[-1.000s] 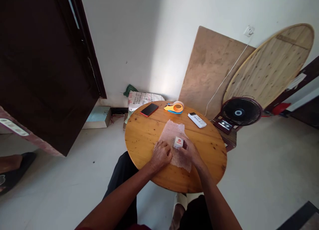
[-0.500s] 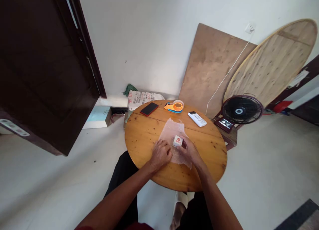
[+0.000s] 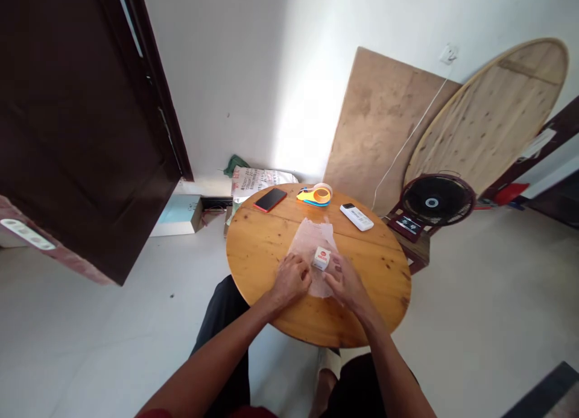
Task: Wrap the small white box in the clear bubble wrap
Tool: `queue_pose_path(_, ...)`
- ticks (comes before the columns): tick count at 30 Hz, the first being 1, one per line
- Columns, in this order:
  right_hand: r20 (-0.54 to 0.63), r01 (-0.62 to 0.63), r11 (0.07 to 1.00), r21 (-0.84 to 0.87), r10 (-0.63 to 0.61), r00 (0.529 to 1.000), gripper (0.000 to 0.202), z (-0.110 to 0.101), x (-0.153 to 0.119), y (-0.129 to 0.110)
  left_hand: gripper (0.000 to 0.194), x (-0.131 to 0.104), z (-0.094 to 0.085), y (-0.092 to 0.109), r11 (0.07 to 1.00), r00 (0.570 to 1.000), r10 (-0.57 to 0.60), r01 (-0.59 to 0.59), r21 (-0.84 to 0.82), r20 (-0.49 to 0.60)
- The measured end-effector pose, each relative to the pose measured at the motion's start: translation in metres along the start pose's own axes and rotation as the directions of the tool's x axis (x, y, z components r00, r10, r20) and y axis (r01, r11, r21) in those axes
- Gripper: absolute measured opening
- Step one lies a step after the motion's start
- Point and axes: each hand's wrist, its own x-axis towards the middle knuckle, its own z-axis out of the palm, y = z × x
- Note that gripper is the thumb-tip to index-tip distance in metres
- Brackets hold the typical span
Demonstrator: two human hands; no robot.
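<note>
On top of a round, honey-brown wooden desk [image 3: 257, 243], a small white cube-shaped box with red print [image 3: 321, 258] sits on a pale, translucent sheet of bubble wrap [image 3: 312, 234] with ragged ends. The wearer's two bare hands are apart from each other, one on either side of the box. The left hand [image 3: 292, 279] rests over the left edge of the sheet with its fingers curled under; whether they grip the plastic cannot be told. The right hand [image 3: 349, 283] is just to the right of the box, thumb and fingers spread and not closed on it; whether a fingertip touches the box is too small to tell. Along the far side of the desk, from left to right, lie a dark-screened phone with a red edge [image 3: 270, 199], an orange and blue tape dispenser with a clear roll [image 3: 308, 196], and a white, oblong handheld device with a dark panel at one end [image 3: 357, 217]. Beyond the desk, a black round electric fan [image 3: 432, 202] stands at the right, near a flat brown board [image 3: 389, 104] and a large oval-looking panel of pale knotty wood [image 3: 497, 110], both leaning at the white wall [image 3: 226, 62].
</note>
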Motion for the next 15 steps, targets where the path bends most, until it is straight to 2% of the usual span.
queue_pose_path(3,0.155,0.05,0.998,-0.026,-0.045,0.987,0.038,-0.011,-0.02,-0.018,0.011,0.002,-0.008,-0.003,0.998,0.999,0.02,-0.018,-0.055,0.044)
queue_pose_path(6,0.271,0.083,0.989,-0.126,-0.047,0.962,0.048,-0.013,-0.037,-0.028,0.015,0.001,-0.02,-0.004,0.993,0.995,0.071,-0.064,-0.098,0.072)
queue_pose_path(8,0.267,0.098,0.976,-0.196,-0.043,0.963,0.048,-0.009,-0.042,-0.029,0.021,-0.001,-0.029,-0.003,0.987,0.986,0.132,-0.121,-0.109,0.102)
queue_pose_path(11,0.229,0.113,0.96,-0.255,-0.053,0.972,0.025,-0.002,-0.04,-0.026,0.038,-0.006,-0.04,0.0,0.971,0.956,0.235,-0.225,-0.078,0.177)
queue_pose_path(13,0.191,0.069,0.961,-0.268,-0.017,0.981,0.018,-0.001,-0.034,-0.025,0.052,-0.008,-0.043,0.004,0.96,0.933,0.278,-0.278,-0.034,0.228)
queue_pose_path(15,0.155,0.014,0.967,-0.253,0.026,0.988,0.02,-0.004,-0.029,-0.027,0.058,-0.009,-0.044,0.007,0.953,0.921,0.288,-0.302,0.012,0.261)
